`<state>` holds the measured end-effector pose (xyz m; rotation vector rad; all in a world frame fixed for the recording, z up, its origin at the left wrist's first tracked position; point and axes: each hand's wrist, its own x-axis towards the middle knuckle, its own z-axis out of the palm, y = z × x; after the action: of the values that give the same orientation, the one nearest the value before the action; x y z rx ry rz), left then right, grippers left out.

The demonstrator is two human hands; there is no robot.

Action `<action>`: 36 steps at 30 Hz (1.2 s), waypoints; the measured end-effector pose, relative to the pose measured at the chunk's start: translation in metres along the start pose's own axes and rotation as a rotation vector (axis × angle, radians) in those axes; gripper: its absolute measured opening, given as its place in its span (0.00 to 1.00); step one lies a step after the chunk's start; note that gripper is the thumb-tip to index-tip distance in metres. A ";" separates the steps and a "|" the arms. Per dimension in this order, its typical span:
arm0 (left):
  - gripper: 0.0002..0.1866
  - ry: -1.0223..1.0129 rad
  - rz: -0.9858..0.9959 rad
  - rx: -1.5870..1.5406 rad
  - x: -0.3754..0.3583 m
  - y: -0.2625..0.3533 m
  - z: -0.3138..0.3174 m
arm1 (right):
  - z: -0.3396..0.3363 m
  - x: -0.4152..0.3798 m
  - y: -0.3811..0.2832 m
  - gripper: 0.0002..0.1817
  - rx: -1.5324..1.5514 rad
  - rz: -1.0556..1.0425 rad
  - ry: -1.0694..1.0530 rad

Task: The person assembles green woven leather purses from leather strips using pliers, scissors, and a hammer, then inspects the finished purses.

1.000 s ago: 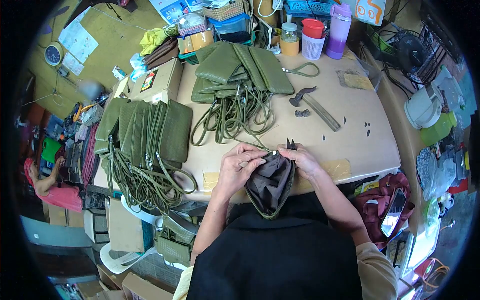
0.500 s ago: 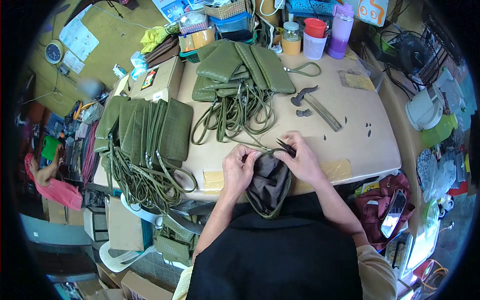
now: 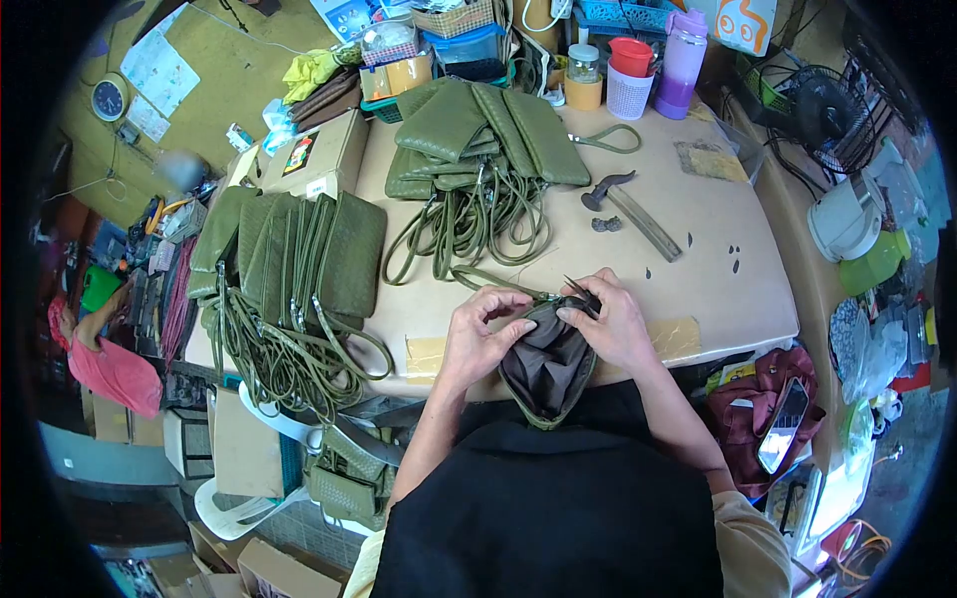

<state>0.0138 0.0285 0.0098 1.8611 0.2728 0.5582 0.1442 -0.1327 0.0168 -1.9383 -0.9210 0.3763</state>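
Note:
An olive-green pouch (image 3: 546,425) hangs at the table's front edge with its mouth spread, so the dark grey lining (image 3: 550,364) shows. My left hand (image 3: 485,337) is closed on the left side of its rim, thumb on the lining. On the other side, my right hand (image 3: 616,324) pinches the rim near the top corner. Small black thread snips (image 3: 580,291) are tucked in the right hand, points toward the upper left; their handles are mostly hidden. A green strap (image 3: 477,273) runs from the pouch's top toward the back pile.
Finished-looking green pouches (image 3: 538,140) with looped straps lie at the back, and another stack (image 3: 354,254) sits on the left. A hammer (image 3: 643,221) rests right of centre beside a small dark piece (image 3: 605,225). A person in pink (image 3: 115,374) is far left.
The pouch has shifted slightly right and its mouth has tilted. My left fingers have spread along the rim, and my right hand has turned, with the snips now lower and more covered.

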 end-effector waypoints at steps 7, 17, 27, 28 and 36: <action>0.11 -0.067 0.126 0.231 0.007 -0.002 -0.003 | 0.004 0.005 0.005 0.17 0.034 -0.009 -0.014; 0.05 -0.081 0.227 0.254 0.014 -0.003 0.000 | 0.009 -0.001 -0.003 0.19 0.151 -0.054 0.111; 0.04 0.032 0.205 0.078 0.015 -0.028 0.005 | -0.003 -0.014 -0.039 0.16 -0.291 -0.039 0.010; 0.04 0.061 0.134 -0.046 0.013 -0.031 0.004 | -0.002 -0.013 -0.036 0.16 -0.292 -0.041 0.011; 0.12 -0.151 0.172 0.006 0.012 -0.017 -0.012 | 0.001 -0.004 -0.010 0.15 -0.010 -0.136 0.070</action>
<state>0.0196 0.0497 0.0002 1.9329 0.0144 0.5302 0.1369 -0.1321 0.0243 -1.8742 -1.0036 0.2236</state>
